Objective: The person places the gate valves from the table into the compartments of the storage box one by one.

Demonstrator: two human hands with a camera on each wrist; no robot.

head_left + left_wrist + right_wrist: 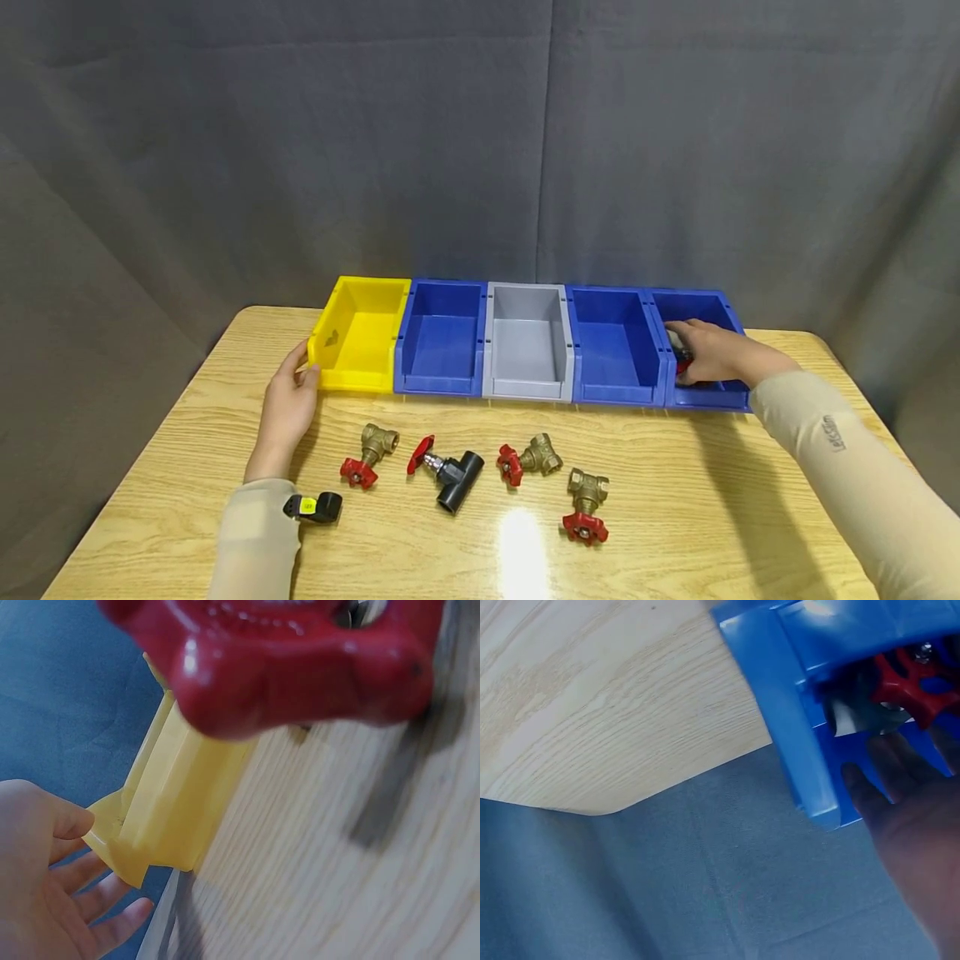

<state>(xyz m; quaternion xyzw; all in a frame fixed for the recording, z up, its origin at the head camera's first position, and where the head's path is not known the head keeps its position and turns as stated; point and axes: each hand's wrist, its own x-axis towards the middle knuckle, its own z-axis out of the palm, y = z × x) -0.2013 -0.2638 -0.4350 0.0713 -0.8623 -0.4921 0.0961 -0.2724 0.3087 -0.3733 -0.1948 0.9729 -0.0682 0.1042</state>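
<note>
My left hand (pixel 288 400) is at the front left corner of the yellow bin (pixel 176 802), its thumb against the corner and its other fingers loosely spread. My right hand (pixel 712 350) reaches into the blue bin (pixel 697 300) at the right end. There it grips a valve (pixel 859 709) with a dark body and a red handle (pixel 911 690). The hand and the bin wall partly hide this valve. In the left wrist view, a red valve handle (pixel 300 667) looms close to the camera.
Along the back stand two more blue bins (pixel 442 342) (pixel 611 342) and a grey bin (pixel 525 342). In front lie brass valves (pixel 371 446) (pixel 540 454) (pixel 588 492) with red handles and a black tee valve (pixel 453 479). A grey curtain (pixel 480 150) hangs behind the table.
</note>
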